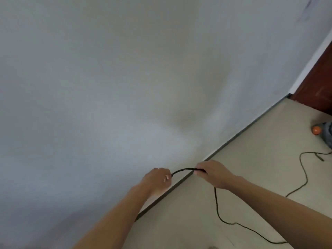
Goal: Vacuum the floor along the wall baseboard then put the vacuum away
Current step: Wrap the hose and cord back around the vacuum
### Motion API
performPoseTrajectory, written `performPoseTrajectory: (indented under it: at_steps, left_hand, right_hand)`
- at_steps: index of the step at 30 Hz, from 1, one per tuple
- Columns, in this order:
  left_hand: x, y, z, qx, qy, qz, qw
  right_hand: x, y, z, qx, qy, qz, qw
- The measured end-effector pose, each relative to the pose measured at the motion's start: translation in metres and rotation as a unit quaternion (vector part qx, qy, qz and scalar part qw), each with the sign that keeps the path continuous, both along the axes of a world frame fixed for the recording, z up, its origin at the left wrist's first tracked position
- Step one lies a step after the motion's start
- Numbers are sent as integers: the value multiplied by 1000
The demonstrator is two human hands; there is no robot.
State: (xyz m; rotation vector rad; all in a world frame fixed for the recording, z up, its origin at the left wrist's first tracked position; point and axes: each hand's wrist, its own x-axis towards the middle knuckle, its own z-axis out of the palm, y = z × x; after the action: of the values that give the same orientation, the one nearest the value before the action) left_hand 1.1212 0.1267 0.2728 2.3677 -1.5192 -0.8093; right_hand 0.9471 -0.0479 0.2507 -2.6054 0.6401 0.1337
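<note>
A black power cord (183,170) arches between my two hands, close to the wall. My left hand (158,180) grips one end of that stretch, and my right hand (212,174) grips the other. From my right hand the cord drops to the beige floor (251,177) and snakes right toward the vacuum (325,133), a grey body with an orange part at the right edge, mostly cut off by the frame. A dark baseboard (242,131) runs diagonally along the foot of the pale wall (125,87).
A dark red-brown door or panel (316,81) with a white frame stands at the far right corner. Loose loops of cord lie on the floor between me and the vacuum.
</note>
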Motion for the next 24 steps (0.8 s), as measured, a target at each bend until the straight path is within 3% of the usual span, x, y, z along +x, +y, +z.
performPoseTrajectory:
  at_steps: [2,6,13,17,24]
  left_hand:
    - [-12,-23,13,-50,47,28,997]
    - [-30,-73,30,-139,0,0,990]
    - [-118,-177,32,-85,-6,-154,984]
    - [-168,-238,46,-87,128,-115,981]
    - [-171,-329,90,-102,330,81,935]
  right_hand:
    - [-26,-16,14,-1,-30,-65,997]
    - [-87,-47,21,31,-84,-148,985]
    - [-167,-106,30,66,-179,-197,962]
    - [-204,-154,42,76,-229,-225,944]
    - [-290,-235,-6,43,-74,-372,924]
